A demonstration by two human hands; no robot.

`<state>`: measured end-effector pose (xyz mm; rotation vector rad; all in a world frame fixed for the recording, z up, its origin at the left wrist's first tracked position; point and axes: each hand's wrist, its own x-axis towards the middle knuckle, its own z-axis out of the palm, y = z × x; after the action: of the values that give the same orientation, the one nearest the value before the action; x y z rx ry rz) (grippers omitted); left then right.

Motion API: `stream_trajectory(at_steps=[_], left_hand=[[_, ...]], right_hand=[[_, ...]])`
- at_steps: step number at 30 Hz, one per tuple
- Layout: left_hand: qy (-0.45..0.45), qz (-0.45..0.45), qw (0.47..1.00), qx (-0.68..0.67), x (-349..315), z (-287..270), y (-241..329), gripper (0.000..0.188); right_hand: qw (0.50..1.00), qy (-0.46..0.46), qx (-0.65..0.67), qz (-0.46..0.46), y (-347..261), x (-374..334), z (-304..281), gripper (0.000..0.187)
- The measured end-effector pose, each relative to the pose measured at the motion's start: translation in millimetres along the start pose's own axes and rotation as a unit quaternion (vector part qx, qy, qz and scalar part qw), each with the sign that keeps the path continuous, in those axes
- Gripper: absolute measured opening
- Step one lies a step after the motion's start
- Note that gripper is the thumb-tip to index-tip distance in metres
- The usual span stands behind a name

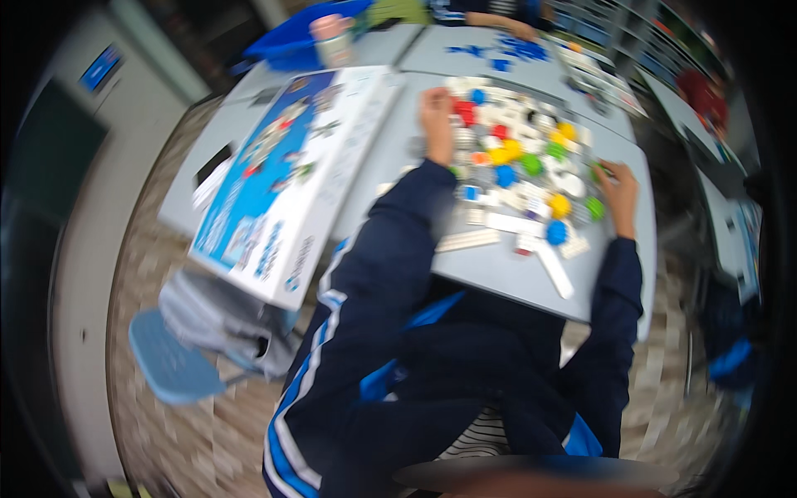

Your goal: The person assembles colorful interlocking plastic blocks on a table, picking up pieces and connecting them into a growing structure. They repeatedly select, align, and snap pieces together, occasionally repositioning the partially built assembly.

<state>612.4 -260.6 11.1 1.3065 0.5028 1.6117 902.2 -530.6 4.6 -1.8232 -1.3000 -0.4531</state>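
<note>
A spread of building-block pieces (pixel 515 178), mostly white with red, yellow, green, blue and grey among them, covers the table in front of me. At its far left edge is my left hand (pixel 437 116), its fingers curled beside white and red pieces; blur hides what they hold. My right hand (pixel 619 192) is at the pile's right edge, thumb and fingers pinched on a small green piece (pixel 594 172). Toward me lie a long white beam (pixel 554 270) and a pale studded plate (pixel 468 241). Several blue round pieces (pixel 557 232) sit among the others.
A large blue-and-white box (pixel 278 174) lies on the table to the left. Behind it stand a pink-topped bottle (pixel 332 41) and a blue bin (pixel 290 37). Across the table, another person's hand (pixel 521 31) is near blue pieces (pixel 519 50). A blue chair (pixel 170 357) holds a grey bag (pixel 224 319).
</note>
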Motion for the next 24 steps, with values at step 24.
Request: stream_trajectory(at_steps=[24], left_hand=[[-0.088, -0.017, 0.995, 0.043, -10, 5, -12, 0.018]], right_hand=[[0.998, -0.026, -0.042, 0.048, -8, -3, 10, 0.024]])
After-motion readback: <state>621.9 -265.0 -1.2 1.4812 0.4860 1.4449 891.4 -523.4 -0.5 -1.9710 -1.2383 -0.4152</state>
